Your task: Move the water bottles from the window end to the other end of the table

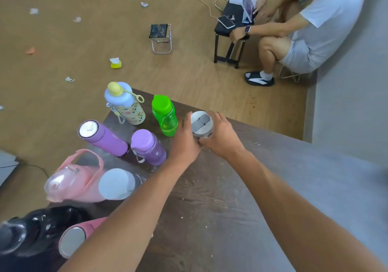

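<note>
A grey-lidded bottle stands near the far edge of the dark wooden table. My left hand and my right hand both wrap around it from either side. To its left stands a green bottle, then a blue-and-yellow patterned bottle. Closer in are a purple flask, a purple bottle, a pink handled bottle, a white-capped clear bottle, a pink steel-lidded bottle and a black bottle.
Beyond the table's far edge the wood floor holds a folding stool, a yellow tissue pack and scattered paper scraps. A seated person is at a low black bench at upper right. A grey wall runs along the right.
</note>
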